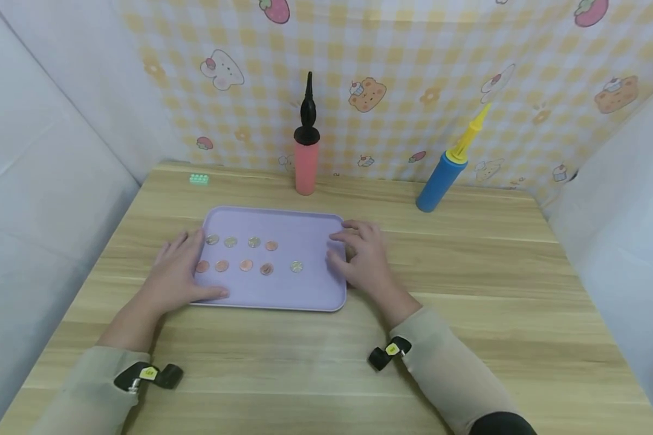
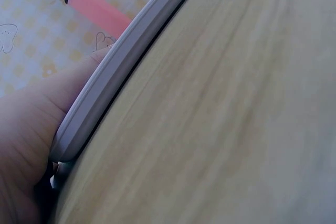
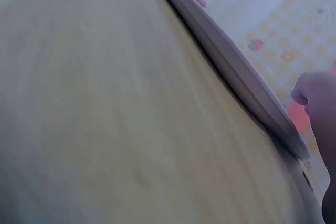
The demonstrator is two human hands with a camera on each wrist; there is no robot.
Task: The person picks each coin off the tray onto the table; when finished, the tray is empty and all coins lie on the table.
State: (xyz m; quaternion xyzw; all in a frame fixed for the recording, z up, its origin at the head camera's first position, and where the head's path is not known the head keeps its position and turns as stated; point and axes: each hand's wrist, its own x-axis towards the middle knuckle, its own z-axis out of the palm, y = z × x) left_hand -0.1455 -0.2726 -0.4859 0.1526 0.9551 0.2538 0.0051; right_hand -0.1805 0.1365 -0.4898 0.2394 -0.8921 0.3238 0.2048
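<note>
A rectangular lilac tray (image 1: 299, 290) lay flat on the wood-grain table (image 1: 283, 362), between the two hands. Nine coins (image 1: 246, 264), silver- and copper-coloured, occupied the left and centre of the tray in two rows: four in the far row, five in the near row.

The left hand (image 1: 174, 275) was positioned at the tray's left end, fingers extended and thumb spread away from them, reaching over the near-left corner. The right hand (image 1: 366, 254) was positioned at the right rim, fingers loosely bent and apart from the thumb; contact with the rim could not be confirmed.

Behind the tray stood a pink hand pump (image 1: 306, 166) with a black nozzle; farther right, a blue hand pump (image 1: 441, 181) with a yellow nozzle. A mint-green toy brick (image 1: 199, 179) lay beyond the far-left corner.
</note>
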